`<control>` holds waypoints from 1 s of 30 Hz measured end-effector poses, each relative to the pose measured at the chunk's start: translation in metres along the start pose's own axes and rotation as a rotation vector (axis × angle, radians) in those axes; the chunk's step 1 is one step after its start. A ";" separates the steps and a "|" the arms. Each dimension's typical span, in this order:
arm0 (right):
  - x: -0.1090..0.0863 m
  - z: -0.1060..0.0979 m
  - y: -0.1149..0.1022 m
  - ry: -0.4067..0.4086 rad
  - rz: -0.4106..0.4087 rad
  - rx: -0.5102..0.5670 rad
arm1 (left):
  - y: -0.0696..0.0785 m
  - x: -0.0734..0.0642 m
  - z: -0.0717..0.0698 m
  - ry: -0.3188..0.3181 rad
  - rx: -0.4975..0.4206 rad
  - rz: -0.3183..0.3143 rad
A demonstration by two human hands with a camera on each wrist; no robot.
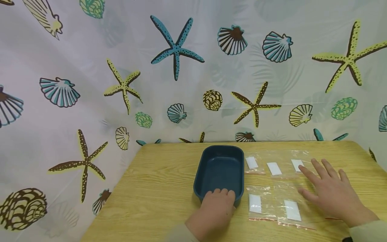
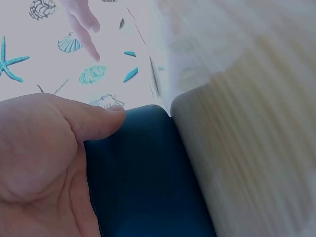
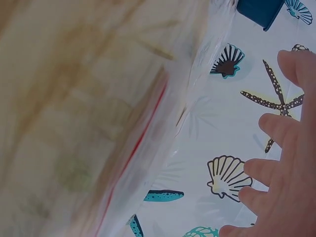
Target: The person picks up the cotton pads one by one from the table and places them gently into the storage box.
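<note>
A dark blue rectangular tub (image 1: 219, 181) stands on the wooden table. My left hand (image 1: 216, 210) grips its near wall, fingers hooked over the rim. In the left wrist view the thumb (image 2: 101, 121) lies along the outside of the tub (image 2: 143, 173). To the right of the tub, several clear zip bags with red seal lines lie flat in two rows, among them a front bag (image 1: 269, 215). White slips (image 1: 255, 203) show inside them. My right hand (image 1: 335, 195) is spread over the rightmost bags with nothing in it, partly hiding them.
The pale wooden table (image 1: 157, 188) extends left of the tub. Behind and beside it hangs a white curtain (image 1: 145, 43) printed with starfish and shells. In the right wrist view a bag's red seal line (image 3: 143, 133) runs close to the camera.
</note>
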State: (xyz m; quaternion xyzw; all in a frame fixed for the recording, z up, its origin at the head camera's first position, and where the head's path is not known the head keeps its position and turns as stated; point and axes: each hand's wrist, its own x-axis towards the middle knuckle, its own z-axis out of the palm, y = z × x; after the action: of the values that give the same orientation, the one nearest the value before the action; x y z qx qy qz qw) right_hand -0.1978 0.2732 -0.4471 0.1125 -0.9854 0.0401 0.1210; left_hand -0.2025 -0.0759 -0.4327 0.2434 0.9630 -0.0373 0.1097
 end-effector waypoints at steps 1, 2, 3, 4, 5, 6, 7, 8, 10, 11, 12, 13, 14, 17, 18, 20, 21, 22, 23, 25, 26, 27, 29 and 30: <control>0.000 0.001 0.000 -0.001 0.001 0.003 | 0.003 0.001 0.000 -0.007 0.001 -0.002; 0.000 0.001 0.000 -0.001 0.002 0.005 | 0.006 0.001 -0.001 -0.014 0.006 -0.004; 0.000 0.001 0.001 -0.002 0.003 0.006 | 0.009 0.002 0.000 -0.014 0.014 -0.002; 0.000 0.002 0.001 0.000 0.004 0.005 | 0.011 0.002 0.000 -0.012 0.021 0.000; 0.000 0.002 0.000 0.000 0.006 0.003 | 0.014 0.002 0.000 -0.010 0.035 0.004; 0.000 0.002 0.000 -0.003 0.006 0.004 | 0.016 0.002 0.000 -0.004 0.049 0.011; 0.000 0.002 0.000 -0.005 0.006 0.004 | 0.018 0.002 0.000 0.001 0.060 0.018; 0.000 0.002 0.000 -0.008 0.008 0.002 | 0.020 0.002 0.001 0.008 0.070 0.023; 0.001 0.002 0.000 -0.011 0.010 0.000 | 0.023 0.001 0.001 0.013 0.076 0.026; 0.001 0.002 0.000 -0.012 0.010 -0.001 | 0.025 0.001 0.000 0.013 0.076 0.024; 0.001 0.002 0.000 -0.014 0.010 -0.001 | 0.027 0.001 0.000 0.014 0.074 0.019; 0.001 0.002 0.000 -0.013 0.010 -0.002 | 0.029 0.001 0.000 0.016 0.070 0.013; 0.001 0.002 0.000 -0.012 0.010 -0.002 | 0.031 0.001 -0.001 0.017 0.064 0.005; 0.000 0.003 0.001 -0.009 0.008 -0.002 | 0.036 0.000 -0.002 0.014 0.039 -0.019; 0.000 0.003 0.001 -0.010 0.008 -0.001 | 0.036 0.000 -0.002 0.018 0.029 -0.023; 0.000 0.003 0.001 -0.008 0.008 0.001 | 0.036 0.000 -0.002 0.020 0.002 -0.019; 0.000 0.004 0.001 -0.007 0.008 0.001 | 0.036 -0.001 -0.003 0.025 -0.012 -0.014; 0.000 0.004 0.001 -0.007 0.007 0.001 | 0.034 -0.003 -0.003 0.030 -0.025 -0.003; 0.000 0.004 0.001 -0.008 0.008 0.003 | 0.033 -0.004 -0.004 0.035 -0.047 0.007; 0.000 0.003 0.001 -0.011 0.010 0.001 | 0.028 -0.007 -0.008 0.059 -0.087 0.033; 0.000 0.003 0.001 -0.012 0.010 -0.001 | 0.025 -0.008 -0.010 0.069 -0.115 0.038; 0.000 0.002 0.001 -0.014 0.011 -0.004 | 0.021 -0.009 -0.013 0.085 -0.133 0.046; 0.000 0.002 0.001 -0.018 0.008 -0.008 | 0.011 -0.008 -0.020 0.135 -0.174 0.050; 0.000 0.002 0.002 -0.019 0.006 -0.011 | 0.004 -0.007 -0.022 0.171 -0.193 0.048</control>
State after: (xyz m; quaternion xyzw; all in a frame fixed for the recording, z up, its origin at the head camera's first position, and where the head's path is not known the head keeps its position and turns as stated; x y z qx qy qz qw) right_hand -0.1986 0.2746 -0.4489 0.1090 -0.9871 0.0338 0.1121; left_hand -0.1990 -0.0724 -0.4098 0.2570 0.9618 0.0791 0.0511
